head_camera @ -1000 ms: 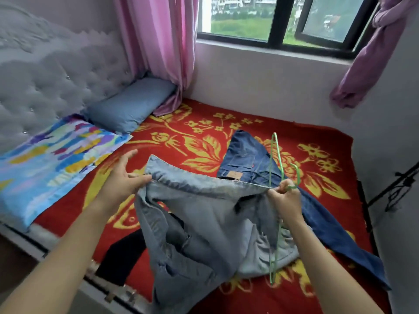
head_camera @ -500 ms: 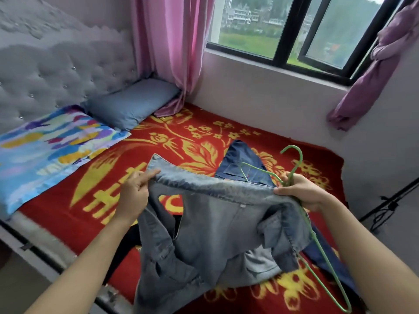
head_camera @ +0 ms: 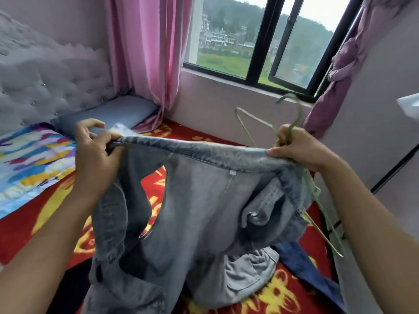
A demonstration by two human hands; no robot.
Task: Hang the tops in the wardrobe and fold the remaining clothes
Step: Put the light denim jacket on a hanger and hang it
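**Pale denim held up over the bed, higher than before**

The pale denim garment is up in the air over the bed, top edge pulled taut btwn both hands, the rest drooping till its lower folds rest on the red bedspread. It sits higher and is stretched wider than 0.5 s ago.

Left hand pinches the left end of that edge, thumb and fingers closed on the cloth. Right hand grips the right end together w/ the green hanger, fingers curled round both. The hook now points up toward the window; its lower wire trails down past the wrist.

Dark blue jeans lie on the spread just under the denim, right side. Blue pillow and a multicolour pillow sit by the headboard, pink curtain beside them.
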